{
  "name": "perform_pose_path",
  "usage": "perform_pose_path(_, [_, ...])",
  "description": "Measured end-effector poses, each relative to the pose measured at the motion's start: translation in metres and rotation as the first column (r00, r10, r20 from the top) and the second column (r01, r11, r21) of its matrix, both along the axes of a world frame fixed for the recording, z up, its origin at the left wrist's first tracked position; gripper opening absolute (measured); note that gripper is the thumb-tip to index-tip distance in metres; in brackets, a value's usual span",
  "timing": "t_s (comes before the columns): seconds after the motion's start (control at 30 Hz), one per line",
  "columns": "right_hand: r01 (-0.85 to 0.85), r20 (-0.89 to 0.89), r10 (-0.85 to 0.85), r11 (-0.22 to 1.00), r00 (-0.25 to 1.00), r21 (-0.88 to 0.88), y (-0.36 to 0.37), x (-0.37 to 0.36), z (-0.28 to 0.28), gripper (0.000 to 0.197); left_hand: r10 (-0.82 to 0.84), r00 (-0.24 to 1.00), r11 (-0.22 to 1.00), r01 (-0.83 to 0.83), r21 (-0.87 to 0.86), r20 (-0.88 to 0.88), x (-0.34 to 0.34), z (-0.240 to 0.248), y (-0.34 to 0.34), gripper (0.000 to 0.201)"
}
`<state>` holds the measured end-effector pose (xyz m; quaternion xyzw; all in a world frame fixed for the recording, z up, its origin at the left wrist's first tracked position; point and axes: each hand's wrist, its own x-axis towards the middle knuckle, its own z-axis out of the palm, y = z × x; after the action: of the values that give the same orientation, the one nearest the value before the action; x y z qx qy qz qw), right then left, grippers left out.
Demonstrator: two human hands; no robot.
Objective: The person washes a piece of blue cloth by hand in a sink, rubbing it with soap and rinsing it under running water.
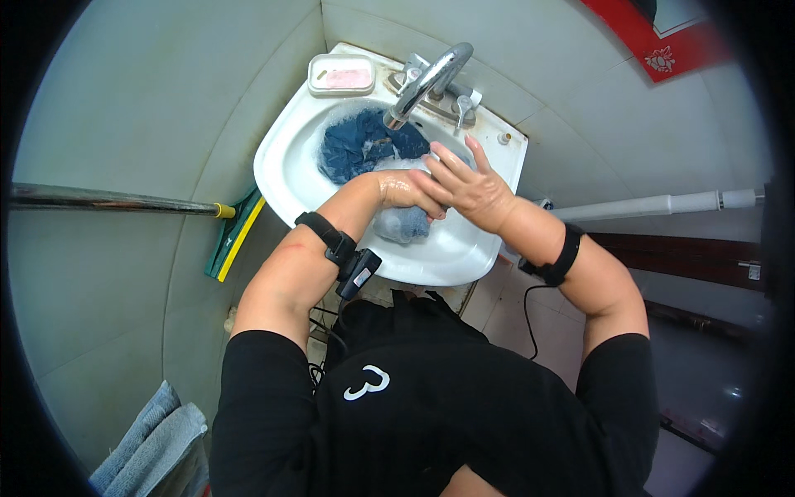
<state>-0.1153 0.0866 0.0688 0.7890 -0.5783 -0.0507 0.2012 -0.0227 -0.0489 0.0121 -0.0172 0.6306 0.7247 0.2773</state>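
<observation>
Over the white sink, my left hand is closed on a soapy grey-blue cloth. Part of the cloth bulges out below the hand, and suds cling to it above. My right hand is wet, its fingers spread apart. Its thumb side meets the fingers of my left hand; whether it also touches the cloth is hidden. A crumpled dark blue cloth lies wet in the basin, with foam around it, beneath the faucet.
A chrome faucet arches over the basin from the back. On the back left corner sits a soap dish with pink soap. A green and yellow squeegee leans at the left. Grey towels hang at lower left.
</observation>
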Motion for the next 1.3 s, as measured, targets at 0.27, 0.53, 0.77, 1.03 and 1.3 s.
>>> perform_pose_path(0.27, [0.243, 0.128, -0.307, 0.898, 0.943, 0.366, -0.017, -0.032, -0.003, 0.019, 0.264, 0.911, 0.852, -0.374, -0.365, -0.317, 0.025, -0.009, 0.018, 0.051])
perform_pose_path(0.53, [-0.024, 0.408, -0.866, 0.433, -0.290, 0.901, 0.016, 0.010, -0.020, 0.025, 0.078, 0.765, 0.334, -0.625, -0.706, -0.640, 0.027, -0.026, 0.019, 0.022])
perform_pose_path(0.77, [-0.315, 0.083, -0.443, 0.744, -0.893, 0.589, 0.011, 0.046, -0.050, 0.016, 0.390, 0.529, 0.277, -0.848, -0.451, -0.754, 0.021, -0.040, 0.024, 0.026])
perform_pose_path(1.03, [0.198, 0.852, -0.435, 0.844, -0.291, 0.499, 0.018, 0.012, -0.043, 0.090, 0.852, 0.395, 0.322, -0.913, -0.251, -0.343, 0.018, -0.018, 0.017, 0.035])
perform_pose_path(1.3, [0.393, 0.948, -0.319, 0.870, -0.014, 0.298, 0.007, 0.028, -0.099, 0.060, 0.853, 0.244, 0.170, -0.966, 0.196, 0.461, 0.018, 0.000, 0.036, 0.035])
